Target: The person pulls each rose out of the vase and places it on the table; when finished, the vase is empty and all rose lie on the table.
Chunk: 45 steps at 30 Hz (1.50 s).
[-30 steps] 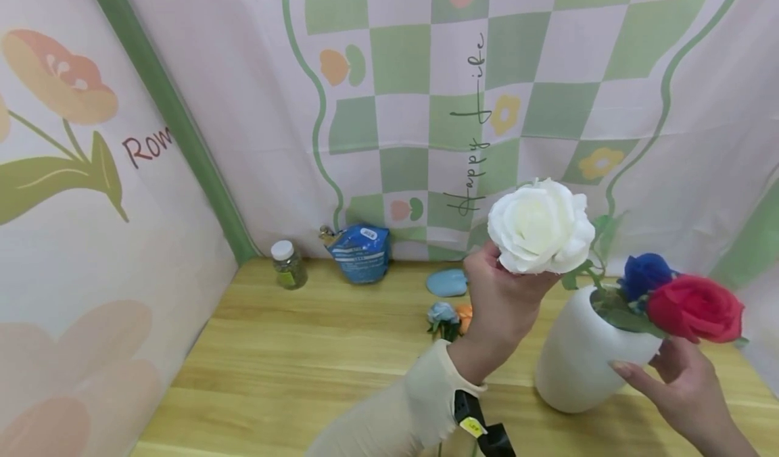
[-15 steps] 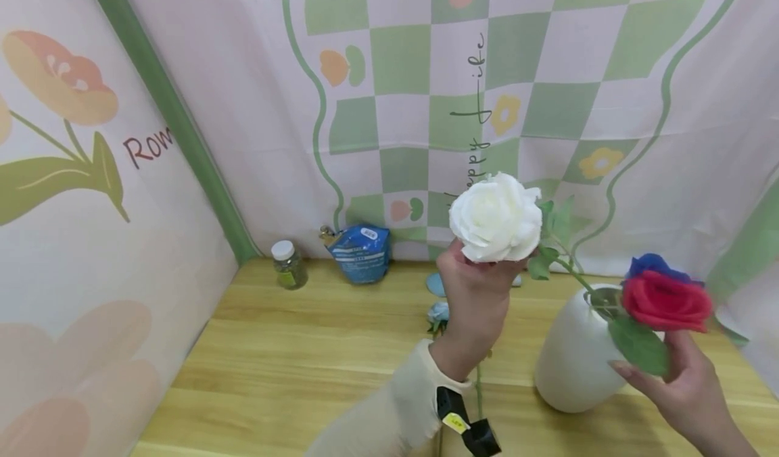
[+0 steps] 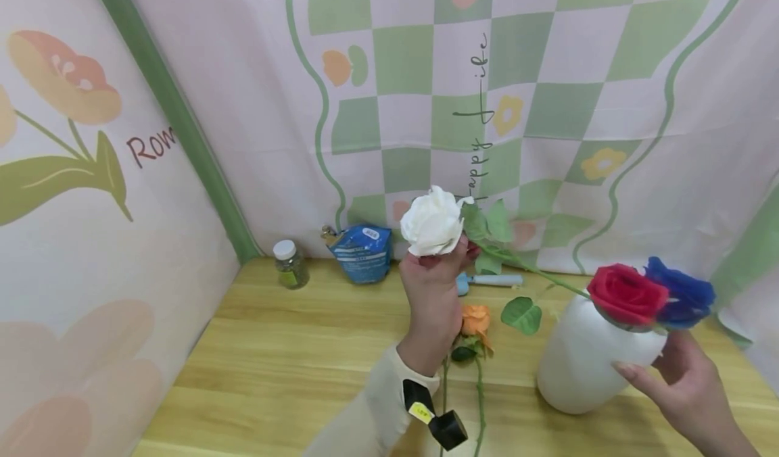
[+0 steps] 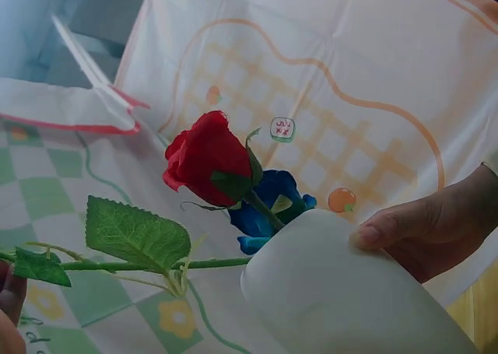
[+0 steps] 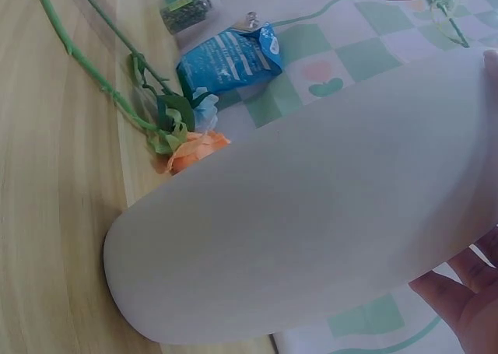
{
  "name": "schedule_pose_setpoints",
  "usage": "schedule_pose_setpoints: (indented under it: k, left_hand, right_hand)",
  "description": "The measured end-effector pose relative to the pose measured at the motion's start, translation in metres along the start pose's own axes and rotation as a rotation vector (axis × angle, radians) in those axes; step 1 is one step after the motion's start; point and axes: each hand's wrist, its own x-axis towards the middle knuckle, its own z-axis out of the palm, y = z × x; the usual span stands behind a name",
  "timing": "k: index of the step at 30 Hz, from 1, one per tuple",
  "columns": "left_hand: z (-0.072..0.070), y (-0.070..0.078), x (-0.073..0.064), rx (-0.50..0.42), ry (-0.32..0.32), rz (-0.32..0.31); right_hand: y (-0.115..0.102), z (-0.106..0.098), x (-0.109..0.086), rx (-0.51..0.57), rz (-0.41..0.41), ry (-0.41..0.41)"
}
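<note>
My left hand (image 3: 429, 301) grips the white rose (image 3: 432, 224) just under its bloom. The green stem slants down to the right, and its lower end reaches the mouth of the white vase (image 3: 590, 362). My right hand (image 3: 694, 382) holds the vase near its upper right side, thumb in front and fingers behind. A red rose (image 3: 627, 295) and a blue rose (image 3: 684, 295) lean out of the vase over its right rim. The left wrist view shows the white rose's leafy stem (image 4: 218, 263) lying across the vase's rim.
On the wooden table, an orange rose (image 3: 476, 320) and a pale blue rose (image 5: 206, 111) lie left of the vase. Behind them is a light blue tool with a grey handle (image 3: 496, 280). A blue bag (image 3: 360, 254) and a white-capped jar (image 3: 291, 266) stand near the patterned cloth (image 3: 402, 58).
My left hand has moved left with the white rose, drawing more of its stem out of the vase. The red rose has swung left and the blue one right. My right hand stays on the vase.
</note>
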Motion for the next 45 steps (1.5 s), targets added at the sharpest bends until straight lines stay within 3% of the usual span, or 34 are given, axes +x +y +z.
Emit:
schedule_pose_setpoints:
  k: [7,18,26,35,40,45]
  left_hand:
    - [-0.012,0.001,0.003,0.008,0.048,-0.022]
    - [-0.03,0.01,0.013,0.038,0.114,-0.042]
    - [-0.043,0.016,0.019,0.004,0.175,-0.089]
    - [-0.059,0.029,0.038,-0.047,0.273,-0.175]
    - [-0.069,0.04,0.048,-0.033,0.324,-0.181]
    - [-0.079,0.042,0.052,0.066,0.28,-0.221]
  right_hand:
    - [0.001,-0.001,-0.001,-0.001,0.013,0.009]
    - [0.002,-0.002,-0.002,-0.122,0.058,0.013]
    - [0.002,-0.001,0.0,-0.082,0.043,0.017]
    - [0.001,-0.002,-0.002,-0.171,0.068,0.029]
    - [0.0,-0.002,0.0,-0.164,0.055,0.021]
    - [-0.001,-0.003,0.001,-0.233,0.053,0.01]
